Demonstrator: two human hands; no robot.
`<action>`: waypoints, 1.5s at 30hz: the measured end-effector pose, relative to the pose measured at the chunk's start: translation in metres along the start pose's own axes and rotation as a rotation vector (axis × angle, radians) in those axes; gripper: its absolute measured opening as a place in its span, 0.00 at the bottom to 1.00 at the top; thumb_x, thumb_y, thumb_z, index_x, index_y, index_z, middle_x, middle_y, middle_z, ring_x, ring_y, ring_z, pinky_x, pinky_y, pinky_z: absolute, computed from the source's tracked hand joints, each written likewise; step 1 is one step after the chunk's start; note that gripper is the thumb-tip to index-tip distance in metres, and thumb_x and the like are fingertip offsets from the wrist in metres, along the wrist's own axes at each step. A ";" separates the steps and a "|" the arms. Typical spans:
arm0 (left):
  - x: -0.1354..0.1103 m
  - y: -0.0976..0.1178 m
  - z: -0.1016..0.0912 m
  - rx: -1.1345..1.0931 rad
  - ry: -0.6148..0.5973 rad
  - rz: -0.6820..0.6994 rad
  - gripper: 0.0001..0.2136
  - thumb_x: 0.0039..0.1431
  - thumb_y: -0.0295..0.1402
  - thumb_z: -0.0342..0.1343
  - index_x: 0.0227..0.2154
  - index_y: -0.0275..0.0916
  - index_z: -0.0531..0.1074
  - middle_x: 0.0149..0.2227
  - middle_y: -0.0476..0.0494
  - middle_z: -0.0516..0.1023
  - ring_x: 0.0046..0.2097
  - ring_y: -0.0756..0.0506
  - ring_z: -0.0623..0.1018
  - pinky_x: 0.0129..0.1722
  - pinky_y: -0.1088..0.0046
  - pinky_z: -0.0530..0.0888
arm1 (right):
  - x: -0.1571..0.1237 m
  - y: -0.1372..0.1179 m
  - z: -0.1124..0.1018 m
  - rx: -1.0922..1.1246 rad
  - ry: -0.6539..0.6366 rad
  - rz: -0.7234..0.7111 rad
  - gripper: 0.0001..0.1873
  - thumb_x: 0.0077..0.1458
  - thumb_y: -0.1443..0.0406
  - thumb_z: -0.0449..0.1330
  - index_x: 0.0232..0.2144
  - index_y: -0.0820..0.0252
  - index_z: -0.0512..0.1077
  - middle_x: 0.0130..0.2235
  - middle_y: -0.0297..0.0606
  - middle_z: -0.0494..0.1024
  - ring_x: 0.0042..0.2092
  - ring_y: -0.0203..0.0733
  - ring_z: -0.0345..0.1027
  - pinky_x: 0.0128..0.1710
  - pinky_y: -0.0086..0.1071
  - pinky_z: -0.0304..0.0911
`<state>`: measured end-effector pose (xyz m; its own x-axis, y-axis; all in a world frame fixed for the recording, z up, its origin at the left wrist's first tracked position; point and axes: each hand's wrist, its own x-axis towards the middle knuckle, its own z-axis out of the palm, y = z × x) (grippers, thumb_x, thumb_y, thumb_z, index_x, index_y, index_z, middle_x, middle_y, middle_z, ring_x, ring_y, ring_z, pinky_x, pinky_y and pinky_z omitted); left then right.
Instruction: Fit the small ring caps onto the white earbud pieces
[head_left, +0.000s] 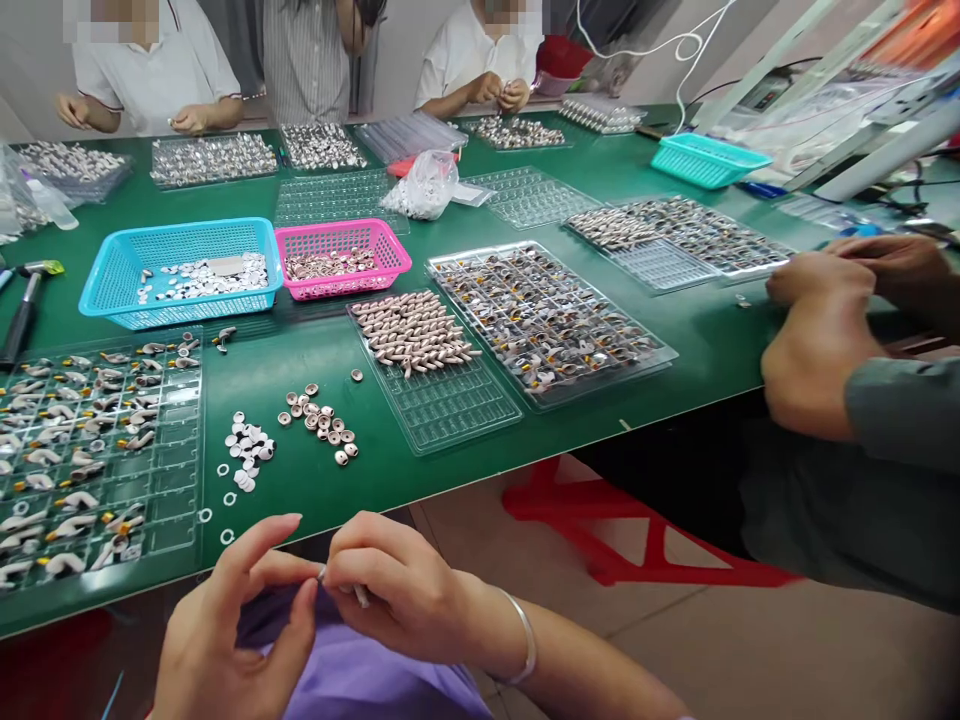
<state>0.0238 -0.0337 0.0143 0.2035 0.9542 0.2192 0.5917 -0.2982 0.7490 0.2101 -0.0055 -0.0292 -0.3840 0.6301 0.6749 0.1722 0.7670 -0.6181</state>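
Over my lap, just off the table's near edge, my two hands meet at the fingertips. My right hand (394, 580) is closed round a small pale earbud shell (361, 596), whose stem end pokes out below the fingers. The thumb and a finger of my left hand (247, 610) pinch at a tiny greyish bit beside it, too small to name. On the table ahead lie loose white round caps (251, 447) and beige cup-shaped earbud shells (322, 425). A clear tray (176, 500) of stemmed earbud pieces stands at the left.
A blue basket (112, 300) and a pink basket (390, 270) hold small parts. Trays of earbud pieces (555, 320) and stems (412, 335) lie mid-table. A hammer (22, 315) is at far left. A co-worker's arm (817, 340) rests at right; others sit opposite. A red stool (600, 510) stands below.
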 end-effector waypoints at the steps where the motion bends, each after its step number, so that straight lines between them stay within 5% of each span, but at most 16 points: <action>1: 0.001 0.001 0.000 0.007 -0.008 0.008 0.21 0.61 0.29 0.55 0.56 0.48 0.62 0.33 0.54 0.84 0.32 0.49 0.84 0.38 0.75 0.80 | 0.000 0.000 0.000 0.002 0.010 -0.007 0.04 0.61 0.73 0.56 0.38 0.61 0.67 0.33 0.39 0.72 0.33 0.36 0.65 0.32 0.26 0.67; 13: 0.008 0.004 -0.001 0.086 -0.031 0.127 0.22 0.59 0.26 0.53 0.56 0.48 0.61 0.31 0.57 0.81 0.30 0.52 0.82 0.36 0.81 0.77 | 0.001 0.007 -0.001 -0.041 0.024 -0.240 0.08 0.62 0.74 0.50 0.37 0.62 0.67 0.33 0.41 0.76 0.32 0.38 0.69 0.33 0.30 0.70; 45: 0.016 0.006 -0.002 0.001 -0.110 0.090 0.23 0.56 0.24 0.52 0.53 0.50 0.63 0.27 0.59 0.79 0.26 0.53 0.80 0.30 0.82 0.77 | -0.007 0.011 0.000 -0.081 -0.071 -0.248 0.13 0.57 0.75 0.50 0.43 0.58 0.63 0.31 0.37 0.76 0.29 0.39 0.69 0.30 0.31 0.69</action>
<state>0.0295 -0.0206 0.0236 0.3396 0.9156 0.2153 0.5683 -0.3821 0.7287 0.2150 -0.0012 -0.0403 -0.4856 0.4141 0.7699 0.1359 0.9057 -0.4014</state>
